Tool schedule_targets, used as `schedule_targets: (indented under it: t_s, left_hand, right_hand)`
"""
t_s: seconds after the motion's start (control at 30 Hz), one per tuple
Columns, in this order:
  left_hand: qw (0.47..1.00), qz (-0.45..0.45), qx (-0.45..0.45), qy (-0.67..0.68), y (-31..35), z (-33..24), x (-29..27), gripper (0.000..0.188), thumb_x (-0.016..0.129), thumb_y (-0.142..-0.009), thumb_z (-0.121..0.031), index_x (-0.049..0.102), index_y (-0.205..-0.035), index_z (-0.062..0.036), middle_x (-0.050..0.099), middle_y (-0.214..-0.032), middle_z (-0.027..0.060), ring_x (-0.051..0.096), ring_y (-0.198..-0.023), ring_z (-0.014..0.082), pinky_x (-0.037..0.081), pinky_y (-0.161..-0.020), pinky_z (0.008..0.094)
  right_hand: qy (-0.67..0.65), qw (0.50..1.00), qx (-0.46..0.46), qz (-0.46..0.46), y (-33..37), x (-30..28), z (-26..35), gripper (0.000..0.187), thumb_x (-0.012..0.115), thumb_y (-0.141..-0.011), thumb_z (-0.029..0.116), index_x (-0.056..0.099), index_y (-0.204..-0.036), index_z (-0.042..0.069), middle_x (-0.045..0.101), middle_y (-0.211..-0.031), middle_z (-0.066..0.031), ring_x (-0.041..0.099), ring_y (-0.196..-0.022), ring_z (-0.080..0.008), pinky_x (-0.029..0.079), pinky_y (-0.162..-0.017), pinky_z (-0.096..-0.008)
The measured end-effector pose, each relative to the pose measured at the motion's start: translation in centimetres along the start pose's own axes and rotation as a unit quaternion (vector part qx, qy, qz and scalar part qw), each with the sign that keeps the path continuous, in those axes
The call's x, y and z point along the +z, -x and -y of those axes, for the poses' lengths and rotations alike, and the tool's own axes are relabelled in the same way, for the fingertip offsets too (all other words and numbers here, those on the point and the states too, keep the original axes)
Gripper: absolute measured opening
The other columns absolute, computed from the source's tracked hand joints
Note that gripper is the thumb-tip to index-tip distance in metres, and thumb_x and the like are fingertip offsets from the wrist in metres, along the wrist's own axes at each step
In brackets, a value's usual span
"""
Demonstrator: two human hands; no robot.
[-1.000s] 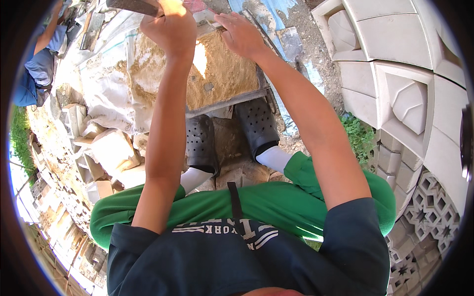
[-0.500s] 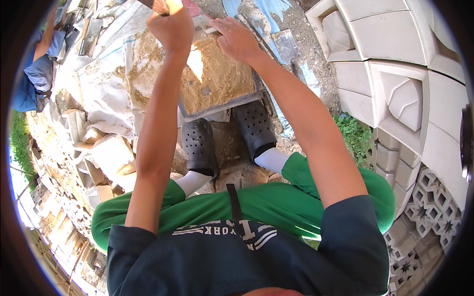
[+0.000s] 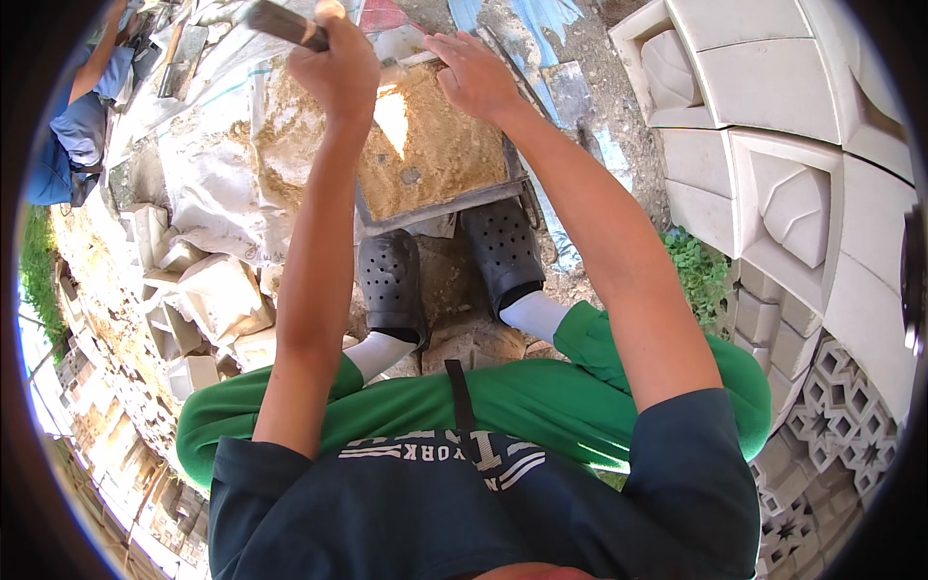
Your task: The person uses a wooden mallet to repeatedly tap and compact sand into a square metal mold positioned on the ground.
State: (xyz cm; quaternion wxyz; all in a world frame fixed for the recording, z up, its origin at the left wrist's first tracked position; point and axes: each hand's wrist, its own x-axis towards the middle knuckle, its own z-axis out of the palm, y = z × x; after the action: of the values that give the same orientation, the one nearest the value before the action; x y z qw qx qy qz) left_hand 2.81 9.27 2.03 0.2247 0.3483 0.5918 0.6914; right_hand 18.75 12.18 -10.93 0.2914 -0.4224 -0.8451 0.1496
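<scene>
My left hand (image 3: 338,72) is closed round a tool with a dark, rounded handle (image 3: 285,24), which sticks out to the left of the fist. What kind of tool it is cannot be made out. Below and between my hands lies a shallow dark-edged rectangular frame (image 3: 445,209) filled with tan, sandy material (image 3: 440,155). A small grey spot shows on that surface. My right hand (image 3: 476,77) is open, palm down, its fingers stretched to the left over the far part of the frame. Whether they touch it cannot be told.
Pale moulded blocks (image 3: 764,68) are stacked at the right, above lattice blocks (image 3: 851,416). Smaller broken blocks (image 3: 222,300) and a white sheet (image 3: 208,193) lie at the left. My dark clogs (image 3: 498,246) stand just before the frame. Another person (image 3: 77,126) sits at the far left.
My left hand has come slightly lower, and more of the tool's dark handle shows beside it. My right hand has barely moved and stays open.
</scene>
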Motion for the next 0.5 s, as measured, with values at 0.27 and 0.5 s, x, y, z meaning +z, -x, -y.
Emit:
schedule_targets:
  t_s: [0.27, 0.5]
  left_hand:
    - [0.999, -0.025, 0.017, 0.031, -1.2, -2.2, -0.9, 0.034, 0.063, -0.098, -0.023, 0.06, -0.069, -0.0036, 0.059, -0.064, 0.0037, 0.052, -0.054, 0.0092, 0.041, -0.051, 0.0279]
    - [0.994, -0.025, 0.035, 0.104, -0.2, -5.4, -1.0, 0.048, 0.053, -0.099, -0.018, 0.043, -0.052, -0.0114, 0.04, -0.045, -0.0023, 0.039, -0.041, 0.0075, 0.027, -0.04, 0.0276]
  right_hand:
    - [-0.006, 1.0, -0.011, 0.001, 0.1, -0.1, -0.8, 0.051, 0.055, -0.093, 0.024, 0.057, -0.142, 0.012, 0.057, -0.147, -0.0075, 0.049, -0.139, -0.0358, 0.044, -0.114, -0.0449]
    - [-0.002, 1.0, 0.005, 0.009, 0.4, 0.6, -0.7, 0.051, 0.053, -0.094, 0.023, 0.056, -0.144, 0.012, 0.056, -0.148, -0.0062, 0.047, -0.141, -0.0342, 0.043, -0.115, -0.0441]
